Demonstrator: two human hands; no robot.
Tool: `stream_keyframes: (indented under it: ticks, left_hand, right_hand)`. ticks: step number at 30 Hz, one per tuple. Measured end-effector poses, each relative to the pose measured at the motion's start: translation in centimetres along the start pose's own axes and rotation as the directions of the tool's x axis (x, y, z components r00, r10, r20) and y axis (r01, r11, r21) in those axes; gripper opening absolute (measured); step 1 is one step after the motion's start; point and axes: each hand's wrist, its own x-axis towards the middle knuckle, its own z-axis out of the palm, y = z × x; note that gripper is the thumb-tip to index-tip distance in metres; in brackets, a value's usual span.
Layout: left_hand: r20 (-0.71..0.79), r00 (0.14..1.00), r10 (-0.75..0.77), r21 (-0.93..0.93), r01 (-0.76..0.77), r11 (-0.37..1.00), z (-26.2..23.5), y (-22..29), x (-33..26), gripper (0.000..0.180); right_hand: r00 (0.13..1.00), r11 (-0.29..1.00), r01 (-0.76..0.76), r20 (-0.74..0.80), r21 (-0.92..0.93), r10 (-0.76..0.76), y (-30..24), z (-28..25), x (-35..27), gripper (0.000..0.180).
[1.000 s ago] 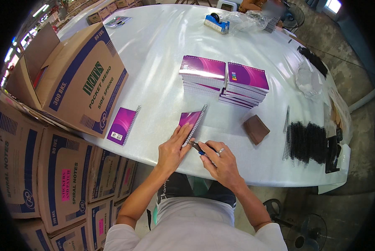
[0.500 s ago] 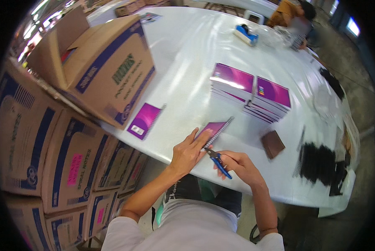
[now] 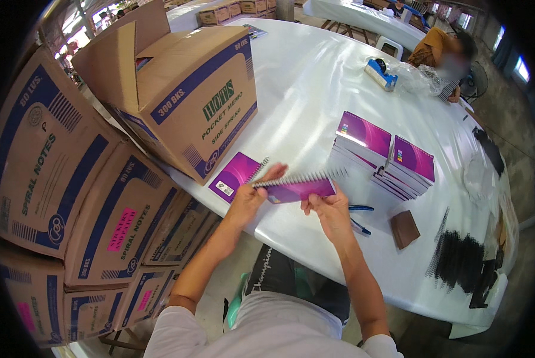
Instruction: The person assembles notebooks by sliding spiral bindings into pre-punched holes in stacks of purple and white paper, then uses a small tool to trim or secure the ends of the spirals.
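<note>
A purple spiral notebook (image 3: 300, 191) is held between my two hands above the table's near edge, its wire coil facing up and away from me. My left hand (image 3: 245, 203) grips its left end, thumb on the near side. My right hand (image 3: 332, 210) pinches the right end of the cover with thumb and fingers. Just right of that hand, pliers with blue handles (image 3: 363, 219) lie on the table, partly hidden behind it. Another purple notebook (image 3: 234, 176) lies flat beyond my left hand, by the carton.
Two stacks of purple notebooks (image 3: 410, 160) stand to the right, with a brown block (image 3: 404, 230) nearer me. Black coils (image 3: 458, 259) lie at far right. An open carton (image 3: 202, 107) and stacked boxes (image 3: 100, 221) fill the left. A blue tape dispenser (image 3: 381, 74) sits near another person (image 3: 437, 51).
The pliers have left my right hand and lie on the table. That hand now grips the notebook, which has been lifted and turned. The whole view has shifted.
</note>
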Motion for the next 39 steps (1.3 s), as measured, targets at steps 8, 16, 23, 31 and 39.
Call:
stream_keyframes:
  ticks: [8,16,23,31,39]
  left_hand:
    - [-0.427,0.904,-0.019,0.136,0.085,0.987,-5.2,7.0,-1.4,0.045]
    - [-0.042,0.975,-0.219,0.987,0.075,0.144,-5.4,1.3,-3.0,0.041]
    - [-0.055,0.957,-0.285,0.959,0.13,0.251,-5.5,2.6,-4.1,0.043]
    - [0.101,0.987,-0.125,0.989,-0.086,0.121,-2.5,3.9,-1.3,0.06]
    - [0.445,0.881,0.162,0.886,-0.459,0.06,12.5,-0.6,17.4,0.078]
  right_hand:
    - [0.726,0.157,0.63,0.505,-0.76,-0.467,3.9,7.0,4.5,0.024]
    - [0.858,0.128,0.507,0.483,-0.853,-0.176,4.2,2.3,-1.2,0.02]
    - [0.958,0.082,0.241,0.224,-0.967,-0.18,-0.8,-5.9,-6.8,0.029]
    - [0.958,0.041,0.168,0.153,-0.985,-0.241,-2.5,-10.9,-7.7,0.042]
    - [0.931,-0.041,0.076,0.086,-0.996,-0.355,-3.4,-13.3,-8.7,0.045]
